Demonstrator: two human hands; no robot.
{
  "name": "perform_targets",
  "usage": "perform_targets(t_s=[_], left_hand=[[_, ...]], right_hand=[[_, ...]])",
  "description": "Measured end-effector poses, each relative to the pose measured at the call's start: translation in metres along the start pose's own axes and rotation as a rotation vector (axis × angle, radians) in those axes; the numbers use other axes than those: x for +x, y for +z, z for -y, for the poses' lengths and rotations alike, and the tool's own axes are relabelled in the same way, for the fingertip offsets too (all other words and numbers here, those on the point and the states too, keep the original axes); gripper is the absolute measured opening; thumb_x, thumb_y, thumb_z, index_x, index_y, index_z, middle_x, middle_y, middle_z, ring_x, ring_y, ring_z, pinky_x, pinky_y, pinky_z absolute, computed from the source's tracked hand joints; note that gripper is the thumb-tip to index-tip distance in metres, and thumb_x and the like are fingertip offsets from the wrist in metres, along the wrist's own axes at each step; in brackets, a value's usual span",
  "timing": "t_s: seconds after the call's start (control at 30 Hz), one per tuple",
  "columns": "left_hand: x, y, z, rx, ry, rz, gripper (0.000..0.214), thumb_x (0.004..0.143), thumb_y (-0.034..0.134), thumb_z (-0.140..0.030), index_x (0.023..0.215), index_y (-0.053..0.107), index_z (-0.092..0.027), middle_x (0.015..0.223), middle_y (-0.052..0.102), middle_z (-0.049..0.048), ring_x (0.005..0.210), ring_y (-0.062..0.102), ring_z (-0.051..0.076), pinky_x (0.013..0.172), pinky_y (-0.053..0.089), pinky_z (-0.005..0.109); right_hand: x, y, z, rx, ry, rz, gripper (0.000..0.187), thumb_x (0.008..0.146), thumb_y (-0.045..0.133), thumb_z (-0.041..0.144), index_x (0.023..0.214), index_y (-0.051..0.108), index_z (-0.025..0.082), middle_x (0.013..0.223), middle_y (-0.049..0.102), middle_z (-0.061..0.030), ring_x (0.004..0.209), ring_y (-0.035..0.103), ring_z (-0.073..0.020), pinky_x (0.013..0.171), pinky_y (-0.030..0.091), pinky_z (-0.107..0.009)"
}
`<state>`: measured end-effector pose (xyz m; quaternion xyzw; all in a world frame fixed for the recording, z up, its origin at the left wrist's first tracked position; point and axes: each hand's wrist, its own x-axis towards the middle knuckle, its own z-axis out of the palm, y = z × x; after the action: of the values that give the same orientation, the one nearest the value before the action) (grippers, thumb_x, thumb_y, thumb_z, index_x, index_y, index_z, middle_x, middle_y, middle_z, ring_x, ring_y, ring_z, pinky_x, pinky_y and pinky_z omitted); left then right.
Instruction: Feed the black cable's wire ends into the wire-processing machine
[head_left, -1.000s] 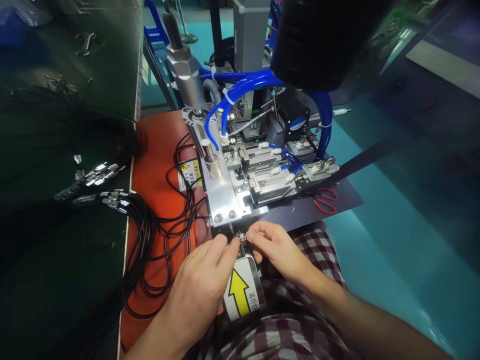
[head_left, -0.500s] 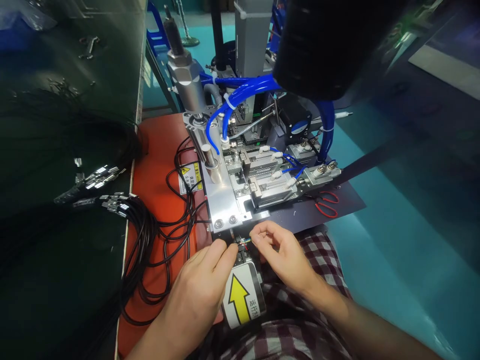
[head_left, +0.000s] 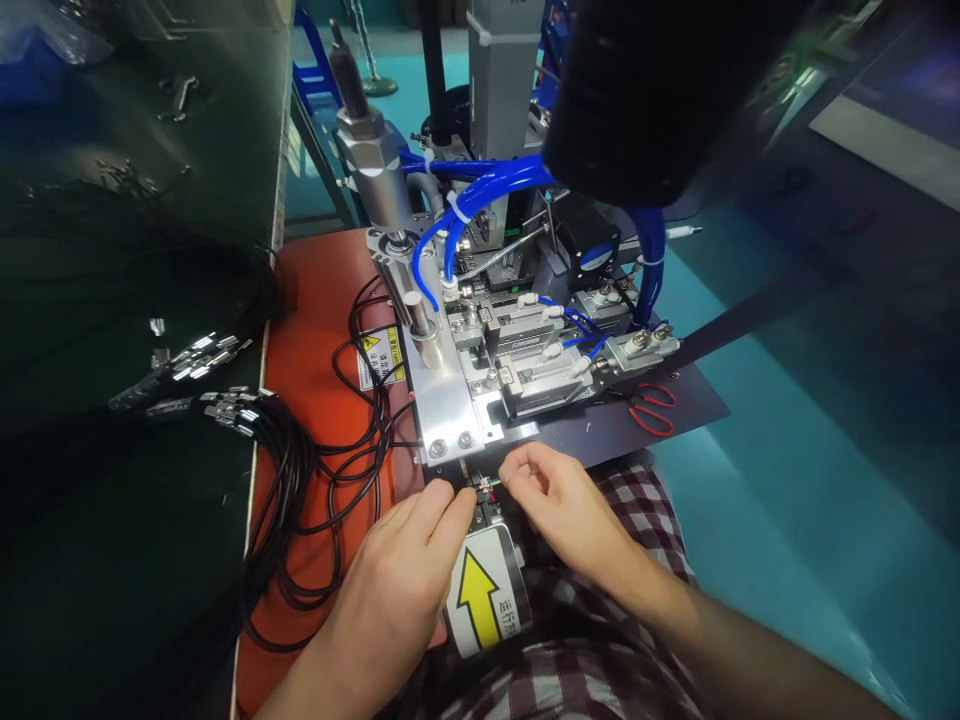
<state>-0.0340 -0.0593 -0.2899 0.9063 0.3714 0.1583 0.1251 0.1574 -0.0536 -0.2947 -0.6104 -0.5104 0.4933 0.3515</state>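
Thin coloured wires span the small gap between my two hands, just above a small black fixture at the machine's front edge. My right hand pinches their right end between thumb and fingertips. From the left, my left hand is closed, with thumb and forefinger pressed together at the other end of the wires. Whatever lies inside its grip is hidden by the fingers. Below the fixture sits a white cover with a yellow arrow, partly behind my left hand.
A metal machine with cylinders and blue air hoses stands directly ahead. Black cables with metal-ended plugs loop over the left table edge onto the orange base. Red-handled scissors lie right.
The fingers of my right hand are curled slightly tighter around the wire ends. My left hand holds its place.
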Motion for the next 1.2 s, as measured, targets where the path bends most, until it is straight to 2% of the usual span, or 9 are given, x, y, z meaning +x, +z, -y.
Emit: perform_targets(t_s=[0.1,0.37,0.47,0.6,0.73,0.83,0.97,1.07,1.2], left_hand=[[0.000,-0.001,-0.001,-0.009,-0.011,0.022,0.039,0.086,0.036,-0.003,0.124,0.045,-0.010,0.097,0.056,0.0116,0.079,0.055,0.024,0.064,0.052,0.037],[0.003,-0.003,-0.002,-0.007,-0.016,-0.001,0.037,0.085,0.037,-0.002,0.119,0.048,-0.012,0.095,0.057,0.0111,0.077,0.057,0.022,0.064,0.053,0.035],[0.004,-0.004,-0.002,-0.007,-0.026,0.006,0.038,0.085,0.037,-0.003,0.120,0.048,-0.013,0.096,0.057,0.0110,0.077,0.057,0.022,0.064,0.053,0.034],[0.004,-0.006,-0.002,-0.014,-0.052,0.044,0.038,0.085,0.036,-0.004,0.120,0.047,-0.012,0.101,0.056,0.0118,0.078,0.058,0.022,0.064,0.054,0.035],[0.004,-0.008,-0.004,0.016,-0.071,0.059,0.040,0.085,0.035,-0.003,0.121,0.047,-0.014,0.105,0.054,0.0122,0.080,0.060,0.024,0.063,0.054,0.036],[0.004,-0.009,-0.004,0.002,-0.090,0.077,0.041,0.084,0.035,-0.002,0.122,0.047,-0.015,0.103,0.054,0.0113,0.080,0.060,0.024,0.063,0.055,0.036],[0.006,-0.010,-0.005,-0.022,-0.100,0.083,0.039,0.085,0.035,-0.003,0.120,0.048,-0.014,0.100,0.055,0.0108,0.077,0.060,0.023,0.063,0.055,0.036],[0.007,-0.010,-0.005,-0.011,-0.095,0.065,0.038,0.086,0.034,-0.004,0.119,0.050,-0.013,0.100,0.056,0.0113,0.077,0.061,0.023,0.064,0.056,0.036],[0.009,-0.009,-0.006,0.015,-0.082,0.040,0.035,0.086,0.037,-0.004,0.116,0.053,-0.012,0.096,0.058,0.0110,0.073,0.062,0.022,0.061,0.056,0.034]], right_hand=[[-0.003,0.004,0.009,-0.095,-0.102,-0.046,0.013,0.085,0.053,0.031,0.083,0.060,0.020,0.055,0.049,0.0044,0.050,0.044,-0.0129,0.050,0.035,-0.026],[0.001,0.017,-0.002,-0.048,-0.123,-0.060,0.013,0.083,0.059,0.025,0.072,0.057,0.021,0.050,0.036,0.0083,0.046,0.036,-0.0105,0.047,0.028,-0.026],[0.001,0.015,-0.006,0.119,-0.057,-0.026,0.013,0.084,0.057,0.026,0.073,0.056,0.020,0.054,0.039,0.0077,0.048,0.036,-0.0103,0.046,0.028,-0.024],[0.003,0.012,-0.003,0.380,0.093,0.006,0.014,0.078,0.060,0.029,0.070,0.057,0.018,0.062,0.051,0.0035,0.056,0.044,-0.0120,0.053,0.036,-0.025],[0.006,0.012,0.001,0.462,0.199,0.047,0.016,0.073,0.061,0.030,0.064,0.056,0.018,0.058,0.051,0.0038,0.055,0.044,-0.0120,0.053,0.038,-0.026],[0.006,0.013,0.002,0.472,0.205,0.047,0.018,0.073,0.060,0.032,0.064,0.054,0.019,0.056,0.048,0.0052,0.052,0.042,-0.0111,0.052,0.037,-0.025],[0.004,0.014,0.001,0.472,0.159,0.010,0.017,0.073,0.061,0.032,0.066,0.055,0.018,0.063,0.053,0.0024,0.059,0.046,-0.0123,0.055,0.039,-0.025],[0.004,0.015,-0.002,0.552,0.220,0.037,0.019,0.071,0.064,0.034,0.065,0.055,0.018,0.059,0.049,0.0038,0.056,0.041,-0.0110,0.051,0.034,-0.024],[0.006,0.015,-0.009,0.614,0.300,0.096,0.023,0.071,0.064,0.036,0.063,0.052,0.018,0.054,0.038,0.0070,0.048,0.027,-0.0080,0.044,0.020,-0.023]])
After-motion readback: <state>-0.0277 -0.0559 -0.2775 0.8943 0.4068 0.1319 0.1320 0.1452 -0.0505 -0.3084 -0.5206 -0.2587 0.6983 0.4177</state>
